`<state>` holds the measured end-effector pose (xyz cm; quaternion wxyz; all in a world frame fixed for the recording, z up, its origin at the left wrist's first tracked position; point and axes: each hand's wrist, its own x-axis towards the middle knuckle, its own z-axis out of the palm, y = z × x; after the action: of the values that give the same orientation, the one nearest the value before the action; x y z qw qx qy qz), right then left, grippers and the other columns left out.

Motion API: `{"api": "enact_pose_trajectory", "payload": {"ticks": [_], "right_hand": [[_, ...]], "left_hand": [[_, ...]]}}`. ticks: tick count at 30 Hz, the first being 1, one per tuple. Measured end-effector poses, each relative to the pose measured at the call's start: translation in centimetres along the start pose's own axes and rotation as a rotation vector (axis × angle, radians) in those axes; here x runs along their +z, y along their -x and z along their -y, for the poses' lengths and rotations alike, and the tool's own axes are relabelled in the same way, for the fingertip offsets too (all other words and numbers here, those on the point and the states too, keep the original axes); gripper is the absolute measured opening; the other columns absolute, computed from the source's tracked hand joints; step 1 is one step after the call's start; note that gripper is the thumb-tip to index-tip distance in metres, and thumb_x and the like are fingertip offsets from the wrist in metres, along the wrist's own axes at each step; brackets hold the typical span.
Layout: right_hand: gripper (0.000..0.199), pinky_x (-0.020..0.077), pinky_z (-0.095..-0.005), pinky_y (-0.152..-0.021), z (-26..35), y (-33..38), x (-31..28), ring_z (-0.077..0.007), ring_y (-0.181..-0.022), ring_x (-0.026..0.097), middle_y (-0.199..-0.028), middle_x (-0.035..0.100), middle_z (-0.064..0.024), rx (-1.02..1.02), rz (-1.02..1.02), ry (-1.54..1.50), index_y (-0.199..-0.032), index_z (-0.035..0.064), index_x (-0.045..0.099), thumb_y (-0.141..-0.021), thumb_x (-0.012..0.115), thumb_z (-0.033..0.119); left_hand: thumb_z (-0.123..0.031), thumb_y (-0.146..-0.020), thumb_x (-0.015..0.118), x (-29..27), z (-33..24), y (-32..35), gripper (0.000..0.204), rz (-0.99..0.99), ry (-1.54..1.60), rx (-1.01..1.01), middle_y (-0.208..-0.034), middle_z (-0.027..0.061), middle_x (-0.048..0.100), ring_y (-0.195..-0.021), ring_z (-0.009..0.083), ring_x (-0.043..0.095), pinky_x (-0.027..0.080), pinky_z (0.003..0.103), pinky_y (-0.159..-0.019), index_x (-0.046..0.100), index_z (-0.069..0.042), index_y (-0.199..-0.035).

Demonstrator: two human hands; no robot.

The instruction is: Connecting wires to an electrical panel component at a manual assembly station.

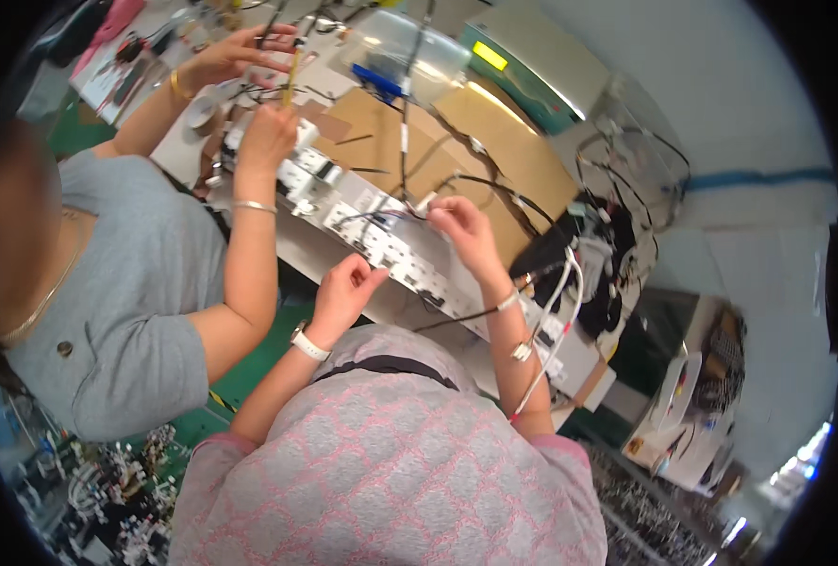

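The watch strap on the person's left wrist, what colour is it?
White; the watch strap shows best in the head view.

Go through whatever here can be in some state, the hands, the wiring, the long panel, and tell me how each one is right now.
left hand: loosely curled, beside the panel, holding nothing visible.
right hand: fingers pinched on thin wires.
thin wires: loose, running to the panel.
long white panel: lying flat on bench.
clear plastic bag: lying flat.

Fingertips of the right hand (456,222) hidden among thin wires (390,215), what they pinch too small to tell, left hand (346,288) curled with its palm unseen, near edge of the bench (494,141) covered by the pink-clad shoulders (390,453), co-worker's face blurred at the left rim.
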<state>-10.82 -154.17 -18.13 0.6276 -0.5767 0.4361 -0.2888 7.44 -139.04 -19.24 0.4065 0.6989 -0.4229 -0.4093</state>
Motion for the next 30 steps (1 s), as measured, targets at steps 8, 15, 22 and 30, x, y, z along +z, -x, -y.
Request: {"api": "enact_pose_trajectory", "payload": {"ticks": [8, 15, 22, 30], "right_hand": [[0.04, 0.0561, -0.0393, -0.082, -1.7, 19.3, -12.6, -0.0295, -0.092, 0.068, -0.106, 0.068, -0.0208, 0.542, -0.075, -0.663, -0.117, -0.0072, 0.058, -0.094, 0.05, 0.024], [0.041, 0.0536, -0.0353, -0.083, 4.1, 27.2, -9.7, -0.0223, -0.084, 0.067, -0.086, 0.066, -0.012, 0.239, 0.121, -0.339, -0.109, -0.0037, 0.061, -0.099, 0.044, 0.033], [0.021, 0.047, -0.0295, -0.073, 8.6, 26.2, -7.6, -0.0151, -0.075, 0.058, -0.084, 0.059, -0.0045, 0.093, 0.493, 0.066, -0.097, -0.0024, 0.07, -0.094, 0.06, 0.016], [0.015, 0.0481, -0.0302, -0.072, 4.0, 18.7, -5.0, -0.0196, -0.082, 0.06, -0.09, 0.061, -0.0084, -0.066, 0.438, 0.419, -0.099, 0.0001, 0.072, -0.086, 0.068, 0.007]], "left_hand": [[-0.035, -0.079, 0.074, 5.0, -4.7, 1.9, 0.034, 0.822, -0.287, 0.381, -0.08, 0.0089, 0.064, -0.077, 0.0265, 0.063, 0.049, 0.038, -0.069, 0.066, -0.007, -0.096], [-0.03, -0.081, 0.066, 7.2, -2.9, 3.1, 0.023, 0.934, -0.61, 0.413, -0.086, 0.0135, 0.068, -0.087, 0.0334, 0.065, 0.051, 0.046, -0.072, 0.069, -0.007, -0.084], [-0.024, -0.079, 0.066, -1.8, 8.7, 5.7, 0.017, 0.29, -0.899, 0.032, -0.086, 0.013, 0.064, -0.086, 0.031, 0.065, 0.053, 0.046, -0.071, 0.068, -0.01, -0.089], [-0.01, -0.09, 0.055, -4.3, 6.7, 9.7, 0.013, 0.111, -0.419, 0.225, -0.079, 0.0179, 0.054, -0.071, 0.0355, 0.057, 0.046, 0.043, -0.062, 0.055, -0.001, -0.081]]}}
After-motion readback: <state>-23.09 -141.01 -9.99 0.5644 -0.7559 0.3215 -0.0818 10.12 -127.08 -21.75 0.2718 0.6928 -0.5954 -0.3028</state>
